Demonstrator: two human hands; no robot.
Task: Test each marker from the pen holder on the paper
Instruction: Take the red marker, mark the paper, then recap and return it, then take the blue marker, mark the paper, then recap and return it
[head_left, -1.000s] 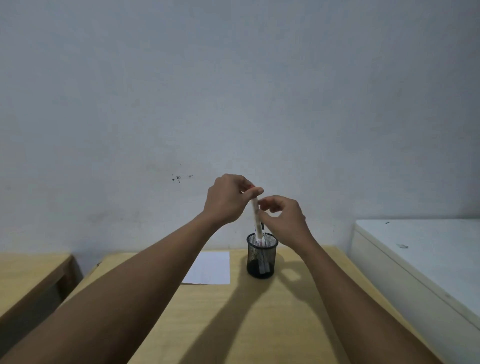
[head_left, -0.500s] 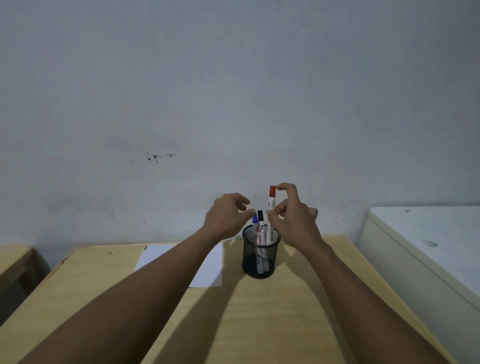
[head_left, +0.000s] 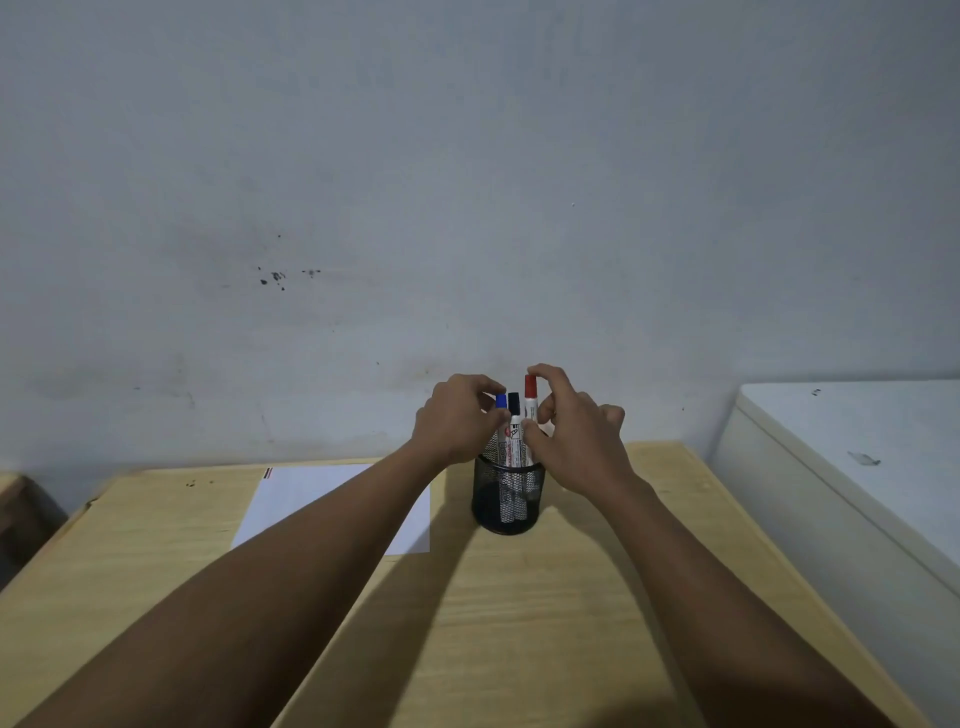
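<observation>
Right hand (head_left: 576, 436) pinches the red-capped marker (head_left: 530, 410) near its cap, just right of frame centre. Its long axis stands upright in the mesh pen holder (head_left: 506, 493), so a pull goes straight up. Left hand (head_left: 457, 421) curls against the blue-capped marker (head_left: 501, 410); paper (head_left: 311, 499) lies lower left.

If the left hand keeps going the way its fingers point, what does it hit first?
Most likely the blue-capped marker: the left hand points right, fingertips at that cap, though depth is hard to judge.
</observation>
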